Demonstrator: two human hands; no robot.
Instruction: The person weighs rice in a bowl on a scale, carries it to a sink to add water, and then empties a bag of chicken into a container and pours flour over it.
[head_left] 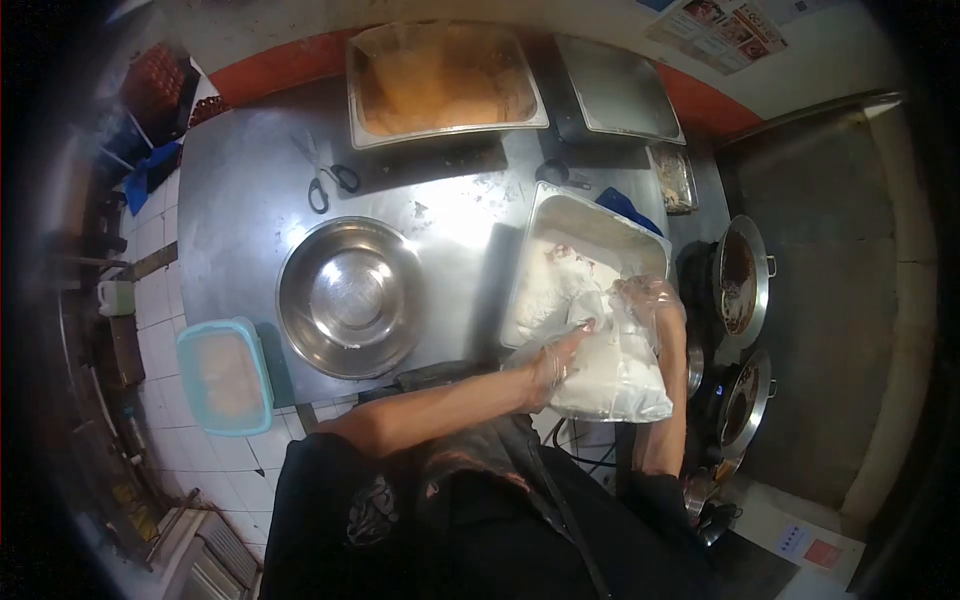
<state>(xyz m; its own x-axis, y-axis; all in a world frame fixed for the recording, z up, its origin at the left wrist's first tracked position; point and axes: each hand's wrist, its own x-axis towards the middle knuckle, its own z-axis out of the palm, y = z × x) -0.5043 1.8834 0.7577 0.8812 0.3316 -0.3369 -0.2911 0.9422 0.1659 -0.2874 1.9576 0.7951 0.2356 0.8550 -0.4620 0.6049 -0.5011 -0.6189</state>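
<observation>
A clear plastic bag of white powder (615, 375) is tilted over the near side of a deep metal pan (640, 250). My left hand (562, 365) grips the bag's left side, thumb on top. At the bag's upper right, my right hand (648, 295) is closed on the plastic near its mouth. Thin clear plastic, seemingly gloves, covers both hands. White powder (545, 295) lies in the pan, with some reddish pieces (575, 258) partly coated near the back. The bag hides part of the pan's near end.
Left on the steel table (455, 250) stand a metal bowl (350, 300) and scissors (325, 180). Behind are a pan of orange contents (450, 130) and a pale pan (625, 95). A turquoise tub (225, 380) is at left; two woks (742, 275) sit at right.
</observation>
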